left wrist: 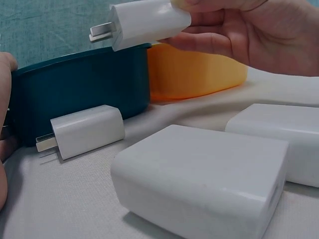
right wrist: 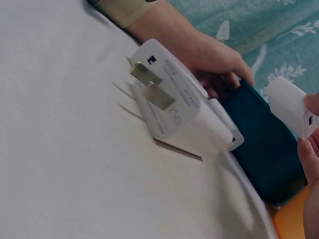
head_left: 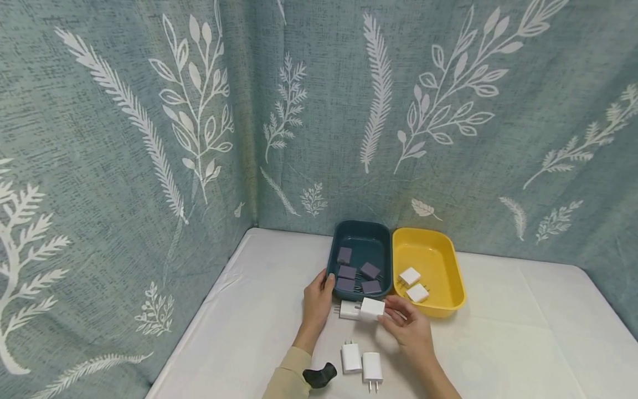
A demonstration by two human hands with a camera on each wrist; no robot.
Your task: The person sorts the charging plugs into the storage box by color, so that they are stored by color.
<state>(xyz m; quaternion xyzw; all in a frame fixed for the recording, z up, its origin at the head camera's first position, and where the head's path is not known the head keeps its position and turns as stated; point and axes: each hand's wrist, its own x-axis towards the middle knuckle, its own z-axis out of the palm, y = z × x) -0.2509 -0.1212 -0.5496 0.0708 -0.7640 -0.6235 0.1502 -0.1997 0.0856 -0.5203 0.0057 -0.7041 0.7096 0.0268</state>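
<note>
Right hand (head_left: 411,328) pinches white charger (head_left: 372,309) by one end; loose pinch could drop it. Left hand (head_left: 317,299), partly hidden, seemingly grips blue tray (head_left: 366,245).

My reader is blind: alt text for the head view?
A right hand pinches a white charger; the left hand touches a teal tray of five purple chargers. A yellow tray alongside holds two white chargers; three more lie on the table.

In the head view, your raised plug (head_left: 372,309) is partly hiding the lying plug (head_left: 348,310); the left wrist view is cropping your left hand (head_left: 317,301); right-wrist lettering (right wrist: 174,75) is blurring beyond reading.
</note>
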